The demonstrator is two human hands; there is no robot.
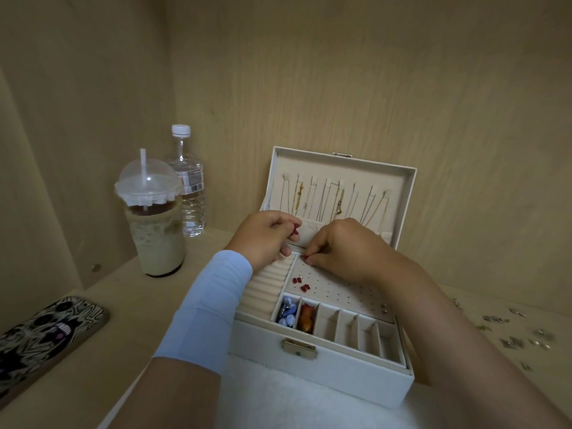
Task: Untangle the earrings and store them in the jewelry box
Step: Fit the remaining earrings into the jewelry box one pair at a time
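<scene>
Done: red pairs in jewelry box.
Left hand: pinches red earring.
Right hand: pinches red stud.
Outstanding: loose earrings, desk right.

A home desk nook: wood-panel walls, iced coffee cup, water bottle, phone, jewelry box.

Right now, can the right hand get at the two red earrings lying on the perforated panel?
Probably yes: the red earrings lie bare on the perforated panel, close beside the right hand, with nothing between. But its fingers are busy pinching a red piece.
</scene>
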